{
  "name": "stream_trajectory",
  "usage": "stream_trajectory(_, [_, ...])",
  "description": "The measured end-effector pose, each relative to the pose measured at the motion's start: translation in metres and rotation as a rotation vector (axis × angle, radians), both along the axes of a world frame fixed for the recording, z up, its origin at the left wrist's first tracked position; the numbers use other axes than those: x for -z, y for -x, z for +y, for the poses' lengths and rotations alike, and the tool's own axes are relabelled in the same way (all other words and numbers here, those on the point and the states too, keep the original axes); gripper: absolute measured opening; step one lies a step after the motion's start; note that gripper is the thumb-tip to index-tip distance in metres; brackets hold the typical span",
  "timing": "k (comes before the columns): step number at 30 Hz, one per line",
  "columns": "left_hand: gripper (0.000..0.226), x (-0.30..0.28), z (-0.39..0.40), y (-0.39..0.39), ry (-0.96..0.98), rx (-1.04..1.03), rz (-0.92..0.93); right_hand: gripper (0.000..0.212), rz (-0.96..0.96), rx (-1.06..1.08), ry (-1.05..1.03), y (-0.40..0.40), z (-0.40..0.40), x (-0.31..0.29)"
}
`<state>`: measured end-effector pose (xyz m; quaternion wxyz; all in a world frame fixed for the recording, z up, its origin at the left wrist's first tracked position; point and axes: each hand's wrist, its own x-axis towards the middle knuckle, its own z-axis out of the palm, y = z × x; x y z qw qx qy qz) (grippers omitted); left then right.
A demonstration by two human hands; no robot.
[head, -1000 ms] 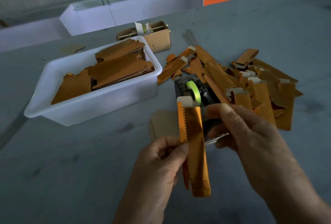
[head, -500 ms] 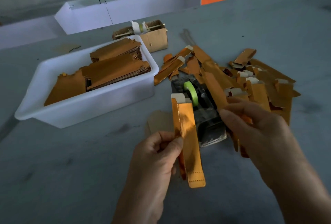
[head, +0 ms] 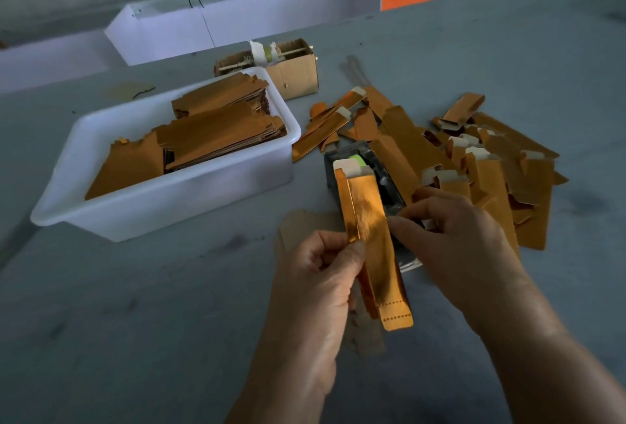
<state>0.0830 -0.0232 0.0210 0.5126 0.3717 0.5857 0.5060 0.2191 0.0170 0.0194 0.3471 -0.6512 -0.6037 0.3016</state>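
- Head view: the left hand [head: 315, 274] grasps a gold folding carton [head: 369, 240] at mid-length, thumb clamped on its left fold. The carton stands nearly upright at frame centre, above the desk [head: 135, 322].
- The right hand [head: 454, 240] has its fingers [head: 394, 222] curled, tips at the carton's right edge. Whether they pinch the carton or a piece of tape cannot be told.
- A tape dispenser [head: 391, 190] sits directly behind the carton.
- Progress, judged: one carton is in work. Neat stacks of flat cartons [head: 220, 132] fill the white tub [head: 169, 210] at centre left, and a loose pile [head: 491, 166] lies at centre right. Which group is finished cannot be told, but much work appears to remain.
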Motion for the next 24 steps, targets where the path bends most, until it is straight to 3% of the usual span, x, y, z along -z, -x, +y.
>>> stream_trajectory(4, [0.018,-0.001,0.0,-0.006,0.06,0.002,-0.078,0.016,0.082,-0.003,-0.031,0.004,0.002,0.002])
stream_trajectory(7, [0.022,0.0,-0.001,-0.01,0.104,0.004,-0.14,0.009,0.41,0.052,0.004,0.008,-0.001,0.004])
stream_trajectory(9, [0.03,0.002,-0.002,-0.013,0.122,0.003,-0.169,0.009,0.487,0.064,-0.002,0.004,-0.004,0.004])
stream_trajectory(14, [0.029,0.005,-0.004,-0.014,0.094,-0.019,-0.16,0.009,0.173,0.071,-0.068,-0.005,-0.017,0.007])
stream_trajectory(24, [0.004,0.0,-0.002,-0.002,-0.034,-0.052,-0.229,0.014,0.092,0.124,-0.106,0.002,-0.028,0.013])
